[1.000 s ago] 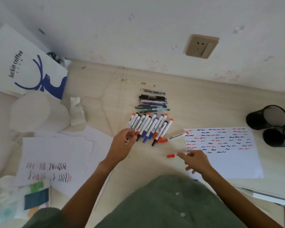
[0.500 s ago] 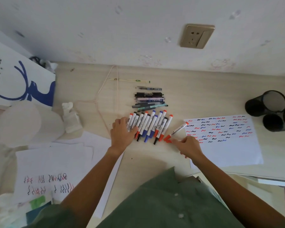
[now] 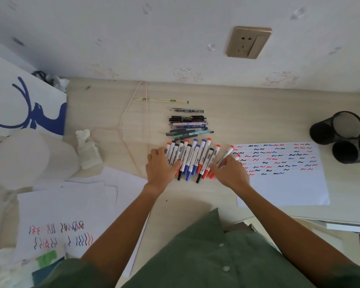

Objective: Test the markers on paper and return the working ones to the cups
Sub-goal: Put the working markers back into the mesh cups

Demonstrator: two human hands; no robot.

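Note:
A row of several white markers (image 3: 192,157) with red, blue and black caps lies side by side mid-table. My left hand (image 3: 160,169) rests on the row's left end, fingers laid over the barrels and thumb across them. My right hand (image 3: 230,172) is at the row's right end, its fingers curled over two red markers (image 3: 227,153) that stick out past it, angled toward the paper. The test paper (image 3: 285,183), covered with red, blue and black squiggles, lies just to the right. Two black mesh cups (image 3: 337,127) lie on their sides at the far right.
A bundle of thin pens (image 3: 187,124) lies just behind the marker row, with a cord (image 3: 131,121) looping to its left. Loose sheets with scribbles (image 3: 64,215) cover the left front. A coffee bag (image 3: 25,100) and a white lamp (image 3: 23,156) stand at the left.
My right hand moved up from the loose red cap to the red markers and slid them left toward the row. My left hand moved further onto the row's left end.

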